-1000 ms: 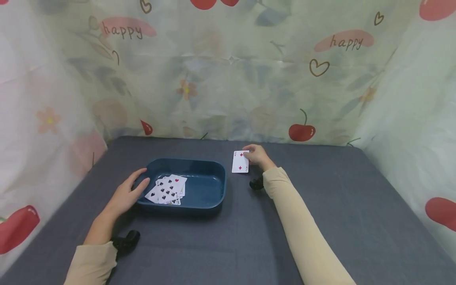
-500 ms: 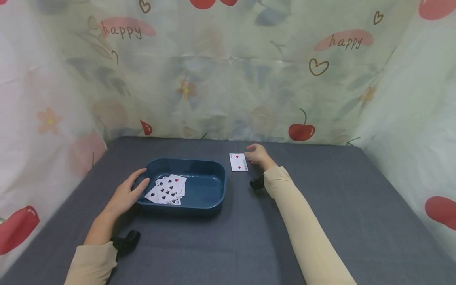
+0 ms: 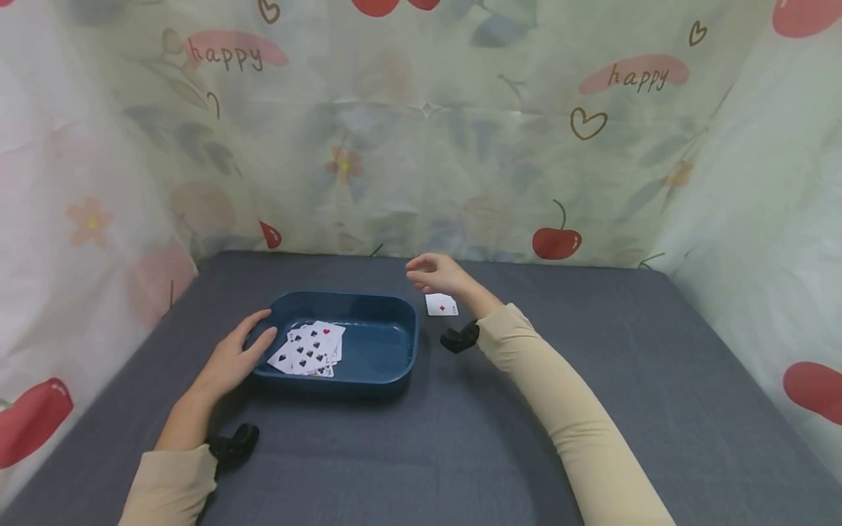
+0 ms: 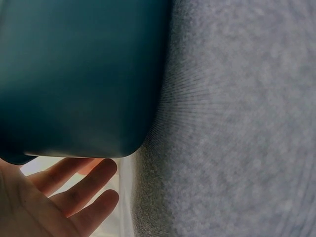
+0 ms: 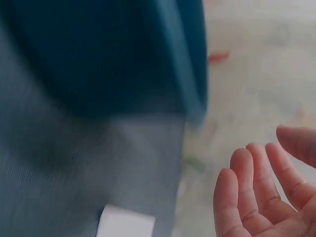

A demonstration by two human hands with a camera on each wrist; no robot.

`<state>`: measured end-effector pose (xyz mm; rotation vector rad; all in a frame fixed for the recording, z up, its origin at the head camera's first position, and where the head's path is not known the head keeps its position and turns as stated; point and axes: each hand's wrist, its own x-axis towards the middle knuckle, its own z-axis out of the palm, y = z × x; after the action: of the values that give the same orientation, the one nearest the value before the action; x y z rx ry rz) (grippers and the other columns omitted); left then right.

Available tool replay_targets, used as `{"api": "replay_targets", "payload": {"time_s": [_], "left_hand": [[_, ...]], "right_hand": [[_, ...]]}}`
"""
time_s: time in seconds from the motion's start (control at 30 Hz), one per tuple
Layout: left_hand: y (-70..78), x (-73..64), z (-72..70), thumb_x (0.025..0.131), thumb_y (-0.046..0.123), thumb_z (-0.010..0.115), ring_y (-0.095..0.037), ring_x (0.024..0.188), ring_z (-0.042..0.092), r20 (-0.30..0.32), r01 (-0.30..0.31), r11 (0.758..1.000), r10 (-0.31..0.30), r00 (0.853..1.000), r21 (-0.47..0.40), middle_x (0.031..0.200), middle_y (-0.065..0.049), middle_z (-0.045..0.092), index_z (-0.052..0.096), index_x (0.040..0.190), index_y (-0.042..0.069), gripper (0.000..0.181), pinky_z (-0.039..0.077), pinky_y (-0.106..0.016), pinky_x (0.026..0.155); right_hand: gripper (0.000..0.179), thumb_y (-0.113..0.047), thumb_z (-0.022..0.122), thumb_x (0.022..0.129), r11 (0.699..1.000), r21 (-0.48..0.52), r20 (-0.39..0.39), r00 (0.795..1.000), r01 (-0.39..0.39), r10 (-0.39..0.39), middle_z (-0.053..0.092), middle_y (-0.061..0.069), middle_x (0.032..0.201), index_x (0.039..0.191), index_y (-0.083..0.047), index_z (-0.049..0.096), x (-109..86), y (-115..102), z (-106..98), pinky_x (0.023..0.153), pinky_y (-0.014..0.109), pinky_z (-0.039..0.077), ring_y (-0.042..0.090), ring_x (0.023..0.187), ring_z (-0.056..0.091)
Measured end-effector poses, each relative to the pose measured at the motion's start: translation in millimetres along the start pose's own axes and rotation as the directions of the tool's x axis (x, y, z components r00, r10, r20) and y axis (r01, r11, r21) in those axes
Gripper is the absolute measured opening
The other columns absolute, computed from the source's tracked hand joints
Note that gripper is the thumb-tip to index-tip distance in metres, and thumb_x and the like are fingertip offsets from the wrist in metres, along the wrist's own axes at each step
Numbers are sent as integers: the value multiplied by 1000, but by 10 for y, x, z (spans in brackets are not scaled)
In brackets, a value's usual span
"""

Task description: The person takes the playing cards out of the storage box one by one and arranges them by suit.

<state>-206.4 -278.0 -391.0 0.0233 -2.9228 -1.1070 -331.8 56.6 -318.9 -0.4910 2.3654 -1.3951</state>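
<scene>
At the left end of a dark blue tray (image 3: 375, 351) my left hand (image 3: 226, 365) holds the wall, its thumb over the rim and its other fingers outside. The left wrist view shows those fingers (image 4: 84, 192) spread along the end wall. A loose pile of face-up playing cards (image 3: 312, 351) lies in the tray's left half, a seven of spades on top. Right of the tray, a two of diamonds (image 3: 441, 307) lies face up on the cloth. My right hand (image 3: 444, 277) hovers above and behind it, partly covering it, with fingers loosely bent and nothing in them.
A dark grey cloth (image 3: 592, 351) covers the table. Printed curtains (image 3: 421, 168) stand at the back and both sides. Black wrist devices (image 3: 234, 446) sit on both forearms.
My right hand first held the two of diamonds, then let it go onto the cloth, and has now lifted and moved left. The left hand and the tray stay put.
</scene>
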Motion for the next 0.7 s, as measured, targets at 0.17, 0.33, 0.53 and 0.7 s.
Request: {"api": "replay_targets", "payload": {"time_s": [0.17, 0.33, 0.53, 0.7], "left_hand": [[-5, 3, -4, 97, 48, 37, -50, 137, 20, 1, -6, 1000, 6, 1000, -5, 152, -27, 20, 22, 148, 10, 65, 19, -67, 105], [-9, 8, -10, 97, 49, 37, -50, 137, 21, -1, -14, 1000, 14, 1000, -11, 151, -27, 21, 23, 147, 9, 65, 19, -67, 106], [5, 11, -17, 97, 49, 36, -50, 137, 21, 8, -2, 1000, 2, 1000, -8, 151, -27, 20, 22, 148, 10, 66, 19, -67, 105], [8, 17, -28, 97, 49, 36, -50, 137, 21, 16, 10, 1000, -10, 1000, -4, 151, -27, 20, 21, 148, 11, 66, 20, -67, 105]], "right_hand": [[35, -17, 59, 92, 996, -22, 84, 993, 86, -84, 61, 16, 118, 123, -3, 55, 136, -114, 269, 88, 35, 52, 29, 105, 62], [34, -18, 62, 90, 981, -86, 205, 967, 173, -153, 64, 11, 115, 121, -6, 58, 273, -233, 577, 83, 31, 53, 19, 96, 62], [38, -18, 62, 89, 971, -119, 334, 929, 208, -158, 64, 11, 113, 124, -4, 56, 436, -304, 873, 80, 28, 53, 13, 94, 60], [38, -16, 63, 89, 971, -151, 370, 922, 184, -117, 65, 11, 110, 124, -4, 57, 530, -298, 1048, 73, 20, 51, 10, 88, 58]]}}
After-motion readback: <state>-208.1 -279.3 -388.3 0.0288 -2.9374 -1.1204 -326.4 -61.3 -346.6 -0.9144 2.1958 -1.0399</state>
